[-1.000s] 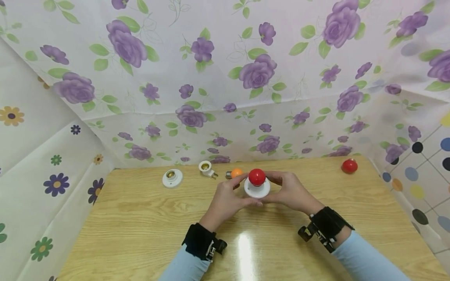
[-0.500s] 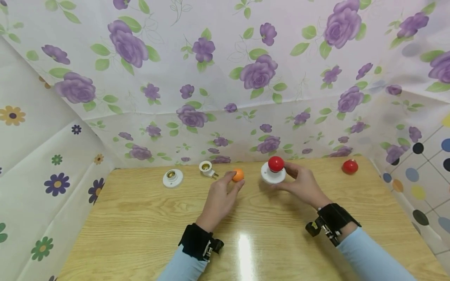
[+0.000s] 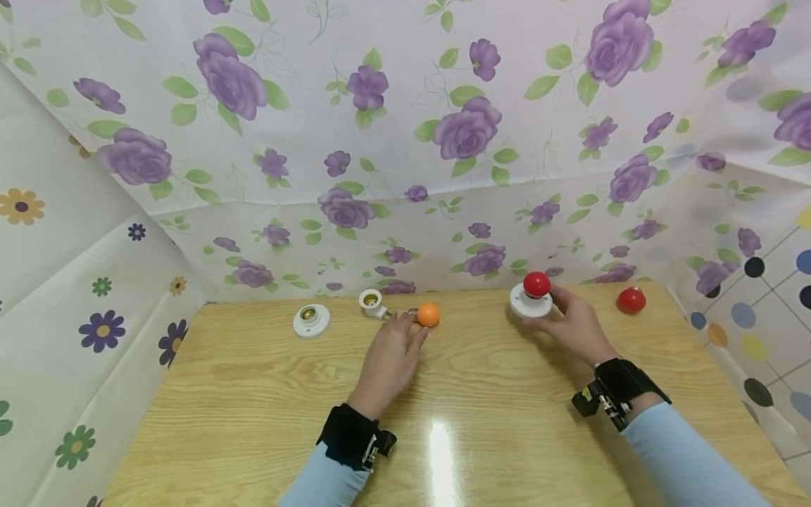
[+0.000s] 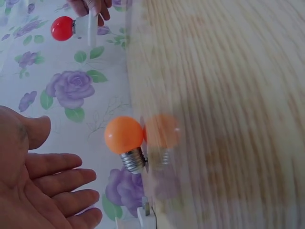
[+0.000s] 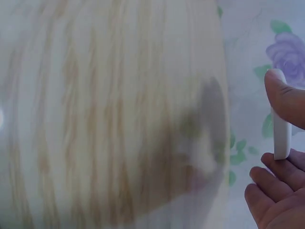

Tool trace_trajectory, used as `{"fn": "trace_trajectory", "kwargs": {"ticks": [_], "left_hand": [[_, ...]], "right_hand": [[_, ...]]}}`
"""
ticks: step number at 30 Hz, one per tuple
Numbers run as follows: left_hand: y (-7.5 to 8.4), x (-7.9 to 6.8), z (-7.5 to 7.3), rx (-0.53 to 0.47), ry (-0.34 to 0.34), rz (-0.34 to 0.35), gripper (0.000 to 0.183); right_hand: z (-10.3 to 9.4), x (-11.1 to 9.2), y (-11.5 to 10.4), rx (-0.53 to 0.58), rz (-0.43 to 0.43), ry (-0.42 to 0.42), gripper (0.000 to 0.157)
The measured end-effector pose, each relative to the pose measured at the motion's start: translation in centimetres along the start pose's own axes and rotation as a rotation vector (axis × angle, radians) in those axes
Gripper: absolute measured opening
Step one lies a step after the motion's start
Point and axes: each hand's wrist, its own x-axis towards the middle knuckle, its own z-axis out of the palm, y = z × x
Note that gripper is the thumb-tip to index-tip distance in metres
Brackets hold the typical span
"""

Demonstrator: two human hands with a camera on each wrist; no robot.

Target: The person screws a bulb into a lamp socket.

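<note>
Only left wrist view shows relaxed left hand [image 3: 386, 360] seemingly off orange bulb [image 4: 124, 135]; right hand [image 3: 578, 327] pinches lampholder [image 3: 526, 306].

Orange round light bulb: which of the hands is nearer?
Left. The left hand is close beside the orange round light bulb, not gripping it; the right hand is well off to its right, holding the round white socket with a red round bulb.

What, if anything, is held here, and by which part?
The right hand holds the white socket, red bulb on top, by the rim of its base. The left hand holds nothing.
</note>
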Motion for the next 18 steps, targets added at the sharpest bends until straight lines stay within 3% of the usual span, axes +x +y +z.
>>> {"fn": "trace_trajectory", "kwargs": {"ticks": [14,18], "left_hand": [[-0.3,-0.1,0.1,0.056,-0.018,-0.046,0.044],[-0.3,-0.2,0.0,0.064,-0.030,-0.053,0.045]], "right_hand": [[-1.7,0.2,2.6,-0.152,0.158,-0.023,0.095],[-1.9,0.4,3.2,-0.193,0.168,-0.010,0.095]]}}
